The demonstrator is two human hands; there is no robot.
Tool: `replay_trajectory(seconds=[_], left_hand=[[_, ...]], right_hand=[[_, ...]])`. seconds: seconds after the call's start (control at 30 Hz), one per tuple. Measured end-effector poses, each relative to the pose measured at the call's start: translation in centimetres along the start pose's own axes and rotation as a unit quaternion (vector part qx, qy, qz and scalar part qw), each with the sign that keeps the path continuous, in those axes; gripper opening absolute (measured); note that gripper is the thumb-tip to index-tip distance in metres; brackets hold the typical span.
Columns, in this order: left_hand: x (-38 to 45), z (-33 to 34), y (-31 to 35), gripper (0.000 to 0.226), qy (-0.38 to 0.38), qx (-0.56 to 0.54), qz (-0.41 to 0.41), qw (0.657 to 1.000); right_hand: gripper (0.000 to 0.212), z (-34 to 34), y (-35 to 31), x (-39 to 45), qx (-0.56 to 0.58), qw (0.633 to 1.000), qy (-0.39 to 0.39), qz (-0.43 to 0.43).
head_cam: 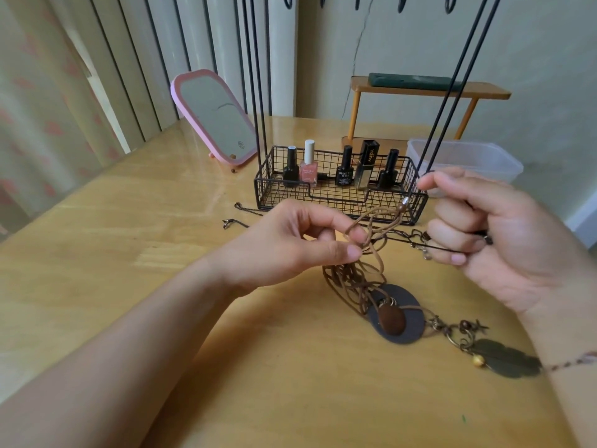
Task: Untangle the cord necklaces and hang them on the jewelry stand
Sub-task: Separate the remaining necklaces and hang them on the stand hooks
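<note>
Two hands: both raised above the worktop, working one tangle of cords.
Left hand: grip pinched, thumb and forefinger grasping a loop of the brown cord necklace.
Right hand: fingers curled, grip clenched on a black cord that runs roughly level from the fist toward the left hand.
Brown cord necklace: long axis near vertical, from the pinch down to the worktop; lower loops piled beside its pendant.
Pendant: dark oval disc with a brown oval piece on top, lying flat, long axis angled toward the lower right.
Feather charm: flat on the worktop, pointing right, joined to a bronze chain.
Jewelry stand: black wire basket base holding nail polish bottles; black cords hang down from its hooks.
Mirror: pink frame, tilted back, left of the stand.
</note>
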State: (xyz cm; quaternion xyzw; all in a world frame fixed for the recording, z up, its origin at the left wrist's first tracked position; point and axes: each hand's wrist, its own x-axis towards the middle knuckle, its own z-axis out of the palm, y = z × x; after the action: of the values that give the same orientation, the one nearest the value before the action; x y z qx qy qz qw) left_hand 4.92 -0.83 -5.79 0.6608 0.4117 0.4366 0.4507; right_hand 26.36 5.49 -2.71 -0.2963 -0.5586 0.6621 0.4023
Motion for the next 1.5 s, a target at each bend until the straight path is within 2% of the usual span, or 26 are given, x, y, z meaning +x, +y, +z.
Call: replay_trajectory(seconds=[0.23, 0.3, 0.33, 0.43, 0.5, 0.6, 0.67, 0.77, 0.83, 0.93, 1.17, 1.33, 1.5], left_hand=[[0.3, -0.1, -0.7, 0.040, -0.024, -0.007, -0.005, 1.000], [0.3, -0.1, -0.7, 0.038, -0.031, -0.002, -0.009, 0.999], [0.3, -0.1, -0.6, 0.034, -0.031, 0.008, -0.008, 0.999], [0.4, 0.1, -0.5, 0.024, -0.011, 0.079, 0.008, 0.997], [0.4, 0.0, -0.5, 0.029, 0.008, 0.112, 0.011, 0.994], [0.3, -0.3, -0.7, 0.035, -0.002, 0.105, 0.004, 0.994], [0.2, -0.4, -0.7, 0.033, 0.000, 0.083, -0.007, 0.997], [0.3, -0.4, -1.0, 0.028, 0.033, 0.078, -0.022, 0.996], [0.5, -0.2, -1.1, 0.023, 0.056, 0.098, -0.026, 0.993], [0.6, -0.2, -1.1, 0.016, 0.070, 0.109, -0.026, 0.991], [0.2, -0.3, -0.2, 0.005, 0.077, 0.061, -0.027, 0.995], [0.3, -0.2, -0.2, 0.021, 0.069, 0.001, -0.030, 0.997], [0.3, -0.2, -0.3, 0.011, 0.072, 0.063, -0.018, 0.995]], right_hand=[[0.029, 0.6, -0.1, -0.4, -0.016, 0.997, -0.074, 0.011], [0.033, 0.8, 0.1, -0.5, -0.075, 0.995, -0.067, 0.002], [0.037, 1.0, 0.3, -0.5, -0.139, 0.989, -0.056, -0.011], [0.060, 1.7, 1.5, -0.4, -0.351, 0.934, -0.031, -0.068], [0.084, 2.0, 2.3, -0.5, -0.456, 0.887, -0.030, -0.071], [0.103, 2.4, 2.9, -0.6, -0.518, 0.854, -0.011, -0.057], [0.102, 2.6, 3.0, -0.5, -0.519, 0.852, 0.030, -0.058], [0.081, 2.7, 3.2, -0.3, -0.469, 0.873, 0.098, -0.091], [0.063, 2.7, 3.3, -0.2, -0.443, 0.882, 0.108, -0.119], [0.049, 2.7, 3.3, 0.0, -0.404, 0.898, 0.097, -0.145], [0.048, 2.3, 3.5, 0.3, -0.316, 0.936, 0.039, -0.149], [0.053, 2.6, 2.9, -0.1, -0.224, 0.963, -0.024, -0.148], [0.053, 2.5, 2.6, -0.1, -0.237, 0.960, -0.039, -0.142]])
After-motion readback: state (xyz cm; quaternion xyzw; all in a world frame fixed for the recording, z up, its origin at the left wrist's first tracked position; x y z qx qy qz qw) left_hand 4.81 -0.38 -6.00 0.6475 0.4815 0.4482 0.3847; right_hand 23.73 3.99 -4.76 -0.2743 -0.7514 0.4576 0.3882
